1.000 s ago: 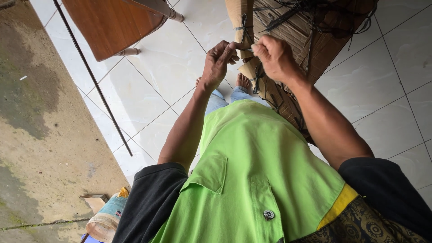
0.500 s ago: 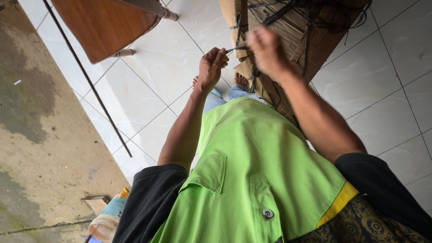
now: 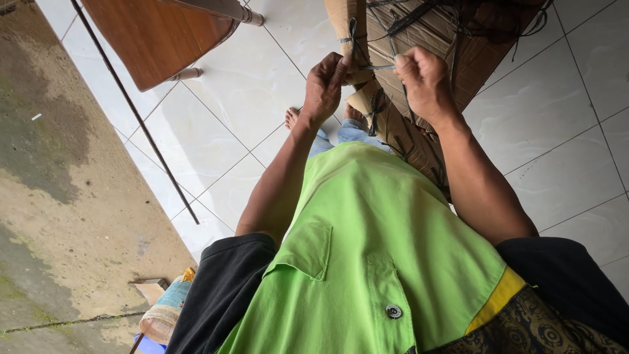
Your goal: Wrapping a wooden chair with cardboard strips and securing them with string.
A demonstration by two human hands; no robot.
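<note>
Thin pale strap [image 3: 379,66] was held taut between left hand [image 3: 325,85] and right hand [image 3: 424,80], fingers pinched shut on each end, above brown woven cardboard-coloured bundle [image 3: 419,39]. Even tension and firm pinch judged advisable.

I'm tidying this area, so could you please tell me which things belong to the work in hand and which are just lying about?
In use: left hand, right hand, pale strip, cardboard bundle, black cords.
Lying about: wooden chair, thin rod, sack.
</note>
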